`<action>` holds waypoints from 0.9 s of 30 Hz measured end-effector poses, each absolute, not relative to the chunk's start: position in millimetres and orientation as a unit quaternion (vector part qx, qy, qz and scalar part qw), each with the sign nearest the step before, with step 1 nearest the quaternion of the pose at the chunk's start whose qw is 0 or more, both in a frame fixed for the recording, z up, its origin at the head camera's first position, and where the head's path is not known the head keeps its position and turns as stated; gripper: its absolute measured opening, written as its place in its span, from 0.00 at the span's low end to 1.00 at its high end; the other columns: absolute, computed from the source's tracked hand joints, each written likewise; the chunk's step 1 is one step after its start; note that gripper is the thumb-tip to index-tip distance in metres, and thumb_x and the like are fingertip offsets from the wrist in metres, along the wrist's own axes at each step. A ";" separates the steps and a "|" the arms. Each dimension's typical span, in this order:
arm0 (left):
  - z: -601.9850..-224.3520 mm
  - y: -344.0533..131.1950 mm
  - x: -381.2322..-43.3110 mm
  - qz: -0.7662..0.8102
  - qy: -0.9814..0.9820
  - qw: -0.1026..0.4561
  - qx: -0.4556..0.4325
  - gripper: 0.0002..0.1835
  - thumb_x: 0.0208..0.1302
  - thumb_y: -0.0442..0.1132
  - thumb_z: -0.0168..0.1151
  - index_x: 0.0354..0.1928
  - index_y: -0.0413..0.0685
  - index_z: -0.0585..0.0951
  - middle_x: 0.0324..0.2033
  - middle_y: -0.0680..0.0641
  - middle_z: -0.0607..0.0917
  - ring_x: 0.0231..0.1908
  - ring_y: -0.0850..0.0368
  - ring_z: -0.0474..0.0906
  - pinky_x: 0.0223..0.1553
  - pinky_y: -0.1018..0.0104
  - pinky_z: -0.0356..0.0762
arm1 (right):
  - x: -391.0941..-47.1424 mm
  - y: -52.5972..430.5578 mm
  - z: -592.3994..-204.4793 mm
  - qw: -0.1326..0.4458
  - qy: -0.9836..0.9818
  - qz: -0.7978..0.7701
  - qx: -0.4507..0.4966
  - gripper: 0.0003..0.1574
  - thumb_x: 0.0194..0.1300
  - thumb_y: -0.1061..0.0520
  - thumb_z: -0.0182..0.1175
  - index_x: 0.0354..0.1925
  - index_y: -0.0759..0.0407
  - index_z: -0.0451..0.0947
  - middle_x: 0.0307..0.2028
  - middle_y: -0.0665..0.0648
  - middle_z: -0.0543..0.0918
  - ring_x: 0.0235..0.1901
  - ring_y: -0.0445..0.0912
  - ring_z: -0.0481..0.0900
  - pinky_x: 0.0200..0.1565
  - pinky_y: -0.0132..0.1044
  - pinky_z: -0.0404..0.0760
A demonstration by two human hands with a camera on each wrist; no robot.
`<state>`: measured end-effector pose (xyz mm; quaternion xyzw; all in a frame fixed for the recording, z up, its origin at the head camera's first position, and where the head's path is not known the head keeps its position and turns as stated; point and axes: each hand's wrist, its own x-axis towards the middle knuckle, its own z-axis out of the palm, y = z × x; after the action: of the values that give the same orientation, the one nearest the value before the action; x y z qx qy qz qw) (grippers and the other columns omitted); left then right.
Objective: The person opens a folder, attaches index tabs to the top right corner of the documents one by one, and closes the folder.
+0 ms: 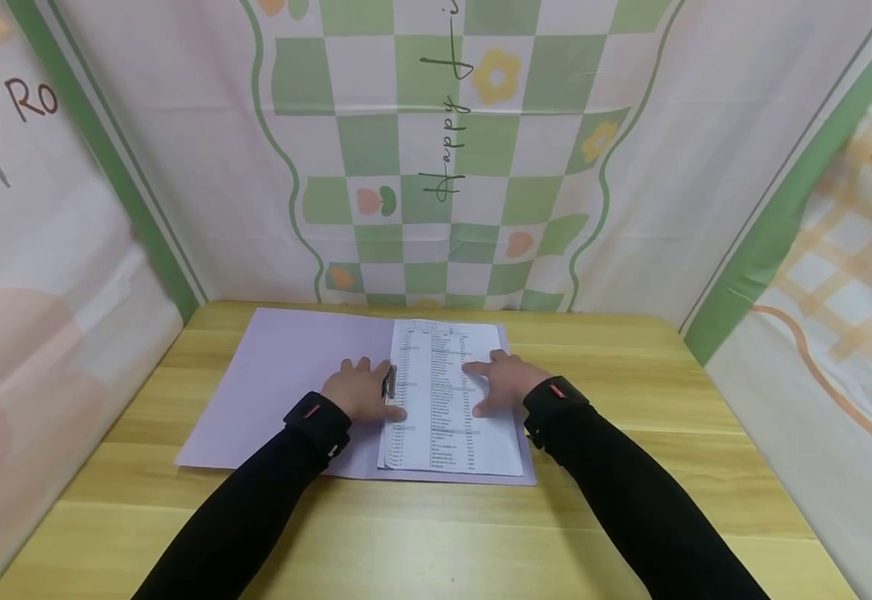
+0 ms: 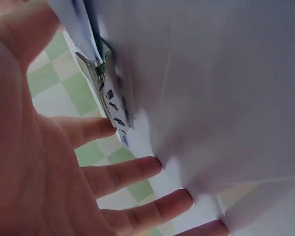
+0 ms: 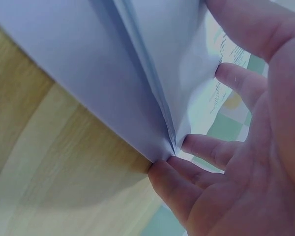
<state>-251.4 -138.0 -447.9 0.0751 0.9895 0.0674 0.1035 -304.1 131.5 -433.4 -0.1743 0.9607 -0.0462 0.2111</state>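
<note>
A lilac folder [image 1: 286, 358] lies opened out on the table. On its right half rests a stack of printed sheets [image 1: 447, 408], with a metal clip [image 1: 388, 383] at the stack's left edge. My left hand [image 1: 357, 392] spans the folder's middle beside the clip, thumb on the sheets and fingers spread on the left cover. In the left wrist view its fingertips touch the pale surface near the clip [image 2: 97, 81]. My right hand [image 1: 509, 383] rests across the right edge, fingers extended; in the right wrist view its fingertips touch the sheets [image 3: 162, 54] and the folder's edge [image 3: 73, 69].
The wooden table [image 1: 616, 367] extends to both sides of the folder and in front of it. A patterned cloth [image 1: 436, 150] hangs behind the table, with more cloth panels at the left and right.
</note>
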 end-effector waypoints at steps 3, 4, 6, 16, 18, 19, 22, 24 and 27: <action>-450.0 -140.0 -250.4 0.061 0.989 0.107 0.086 0.57 0.47 0.74 0.67 0.76 0.52 0.63 0.61 0.36 0.72 0.49 0.41 0.68 0.44 0.49 0.74 | -303.9 131.6 -434.8 0.209 0.961 -0.042 -0.176 0.54 0.53 0.35 0.73 0.74 0.33 0.62 0.72 0.66 0.56 0.63 0.63 0.63 0.58 0.63 0.65; -450.1 -140.5 -250.1 0.060 0.988 0.109 0.090 0.56 0.47 0.74 0.67 0.76 0.55 0.63 0.60 0.36 0.72 0.49 0.41 0.68 0.43 0.49 0.74 | -304.0 131.8 -435.0 0.209 0.961 -0.041 -0.177 0.54 0.53 0.35 0.73 0.74 0.33 0.62 0.72 0.67 0.56 0.63 0.63 0.63 0.58 0.63 0.65; -450.3 -141.4 -249.5 0.054 0.988 0.110 0.098 0.55 0.47 0.74 0.68 0.76 0.60 0.63 0.58 0.37 0.73 0.47 0.42 0.68 0.40 0.51 0.73 | -304.3 132.2 -436.0 0.210 0.961 -0.042 -0.177 0.54 0.53 0.35 0.73 0.75 0.33 0.61 0.73 0.67 0.56 0.64 0.64 0.62 0.58 0.63 0.65; -454.8 -139.5 -248.0 0.026 0.988 0.109 0.106 0.52 0.45 0.75 0.69 0.74 0.70 0.65 0.60 0.37 0.72 0.45 0.45 0.66 0.36 0.56 0.71 | -304.5 133.0 -438.4 0.222 0.957 -0.046 -0.183 0.55 0.54 0.35 0.73 0.76 0.34 0.59 0.74 0.69 0.51 0.68 0.67 0.56 0.59 0.66 0.63; -454.8 -138.3 -248.9 0.030 0.988 0.112 0.105 0.52 0.46 0.74 0.69 0.74 0.69 0.65 0.62 0.37 0.71 0.46 0.43 0.66 0.37 0.54 0.72 | -305.3 133.5 -438.3 0.221 0.957 -0.044 -0.182 0.56 0.54 0.34 0.72 0.76 0.34 0.59 0.74 0.68 0.51 0.68 0.67 0.56 0.60 0.65 0.63; -454.8 -138.0 -249.7 0.031 0.988 0.113 0.105 0.52 0.46 0.74 0.69 0.75 0.69 0.65 0.63 0.36 0.70 0.47 0.43 0.66 0.38 0.54 0.72 | -306.1 134.0 -438.2 0.218 0.957 -0.043 -0.184 0.56 0.54 0.34 0.72 0.76 0.34 0.59 0.74 0.68 0.51 0.68 0.67 0.56 0.60 0.65 0.63; -454.2 -137.7 -253.1 0.032 0.987 0.112 0.108 0.52 0.47 0.73 0.69 0.75 0.68 0.65 0.63 0.36 0.69 0.48 0.42 0.66 0.38 0.53 0.73 | -308.7 135.3 -436.7 0.214 0.958 -0.040 -0.189 0.55 0.55 0.33 0.72 0.76 0.34 0.59 0.74 0.69 0.51 0.68 0.67 0.56 0.61 0.65 0.62; -453.2 -138.4 -255.2 0.025 0.987 0.114 0.112 0.52 0.47 0.74 0.68 0.75 0.68 0.64 0.63 0.36 0.70 0.48 0.42 0.66 0.39 0.53 0.73 | -310.4 135.5 -434.9 0.214 0.957 -0.039 -0.194 0.55 0.55 0.32 0.71 0.76 0.34 0.59 0.74 0.70 0.51 0.68 0.67 0.57 0.61 0.65 0.62; -449.5 -140.0 -258.3 0.015 0.986 0.115 0.120 0.52 0.48 0.74 0.67 0.75 0.68 0.64 0.62 0.37 0.71 0.46 0.43 0.66 0.39 0.54 0.73 | -313.4 134.4 -432.7 0.211 0.955 -0.028 -0.208 0.54 0.55 0.32 0.70 0.76 0.34 0.59 0.73 0.70 0.53 0.64 0.65 0.61 0.60 0.61 0.65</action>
<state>-258.3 -140.0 -449.5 0.1197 0.9860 0.0154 0.1149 -313.4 134.4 -432.7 -0.2084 0.9545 -0.0284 0.2113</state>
